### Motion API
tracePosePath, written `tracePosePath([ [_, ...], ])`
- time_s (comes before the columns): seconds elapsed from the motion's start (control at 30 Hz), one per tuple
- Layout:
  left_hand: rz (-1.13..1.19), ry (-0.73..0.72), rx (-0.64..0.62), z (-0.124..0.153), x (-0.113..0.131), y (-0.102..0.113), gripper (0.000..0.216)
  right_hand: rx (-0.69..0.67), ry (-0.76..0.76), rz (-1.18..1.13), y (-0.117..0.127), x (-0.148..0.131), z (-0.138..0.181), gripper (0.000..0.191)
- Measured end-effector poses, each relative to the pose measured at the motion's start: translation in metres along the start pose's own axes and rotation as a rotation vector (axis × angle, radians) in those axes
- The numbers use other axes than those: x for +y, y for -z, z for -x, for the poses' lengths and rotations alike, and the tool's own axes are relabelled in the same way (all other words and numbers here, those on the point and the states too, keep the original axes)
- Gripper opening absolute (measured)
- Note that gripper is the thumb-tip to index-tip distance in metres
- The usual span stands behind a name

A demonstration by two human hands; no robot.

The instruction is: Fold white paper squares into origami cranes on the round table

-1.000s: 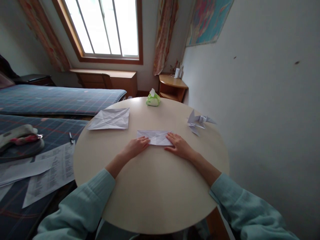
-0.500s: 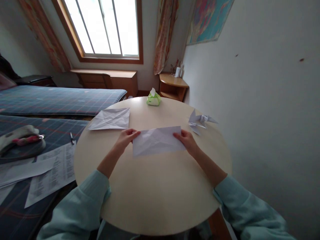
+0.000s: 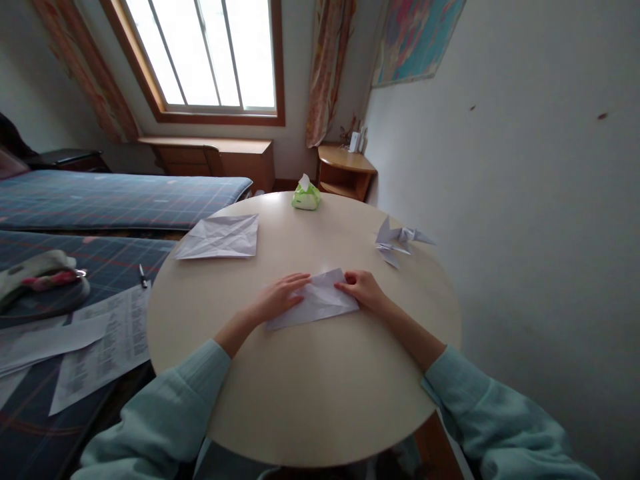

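Observation:
A folded sheet of white paper (image 3: 320,303) lies on the round cream table (image 3: 300,387) in front of me, its long side slanting up to the right. My left hand (image 3: 283,297) rests flat on its left part, fingers stretched out and covering some of it. At the upper right edge, my right hand (image 3: 365,288) pinches the paper between thumb and fingers. Farther left lies a creased white paper (image 3: 220,238). Folded paper pieces (image 3: 397,241) with pointed tips stand at the right.
A green tissue pack (image 3: 306,195) sits at the table's far edge. On the bed at left are printed sheets (image 3: 107,340), a pen (image 3: 143,276) and a pouch-like item (image 3: 45,280). The wall (image 3: 540,233) stands close on the right.
The paper came down and toward me onto the table. My left hand let go of its edge and spread flat over it; my right hand moved slightly lower, still pinching.

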State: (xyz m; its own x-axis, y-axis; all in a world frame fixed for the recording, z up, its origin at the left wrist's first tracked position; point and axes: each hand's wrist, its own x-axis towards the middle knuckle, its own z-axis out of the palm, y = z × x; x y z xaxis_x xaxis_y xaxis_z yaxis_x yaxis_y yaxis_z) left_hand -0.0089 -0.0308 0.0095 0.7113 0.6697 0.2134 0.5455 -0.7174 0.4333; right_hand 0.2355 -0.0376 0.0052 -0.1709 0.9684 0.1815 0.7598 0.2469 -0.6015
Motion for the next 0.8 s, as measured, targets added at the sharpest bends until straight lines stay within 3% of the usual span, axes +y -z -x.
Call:
tracePosePath([
  [0.1, -0.068, -0.012, -0.138, -0.001, 0.003, -0.005, 0.039, 0.028, 0.015, 0.058, 0.000, -0.003, 0.001, 0.031],
  [0.2, -0.143, -0.003, -0.166, -0.001, 0.002, -0.006, 0.039, 0.005, 0.057, 0.029, 0.001, -0.007, 0.003, 0.029],
  [0.4, -0.278, -0.002, 0.033, -0.001, 0.001, -0.003, 0.028, 0.079, 0.221, -0.119, -0.004, -0.013, 0.009, 0.009],
  [0.57, -0.204, 0.057, 0.095, 0.000, 0.004, 0.000, 0.021, -0.006, 0.407, -0.244, -0.008, -0.013, 0.013, 0.019],
  [0.8, -0.177, 0.136, 0.119, 0.001, 0.007, 0.002, 0.024, -0.115, 0.535, -0.177, -0.006, -0.013, 0.013, 0.024],
])
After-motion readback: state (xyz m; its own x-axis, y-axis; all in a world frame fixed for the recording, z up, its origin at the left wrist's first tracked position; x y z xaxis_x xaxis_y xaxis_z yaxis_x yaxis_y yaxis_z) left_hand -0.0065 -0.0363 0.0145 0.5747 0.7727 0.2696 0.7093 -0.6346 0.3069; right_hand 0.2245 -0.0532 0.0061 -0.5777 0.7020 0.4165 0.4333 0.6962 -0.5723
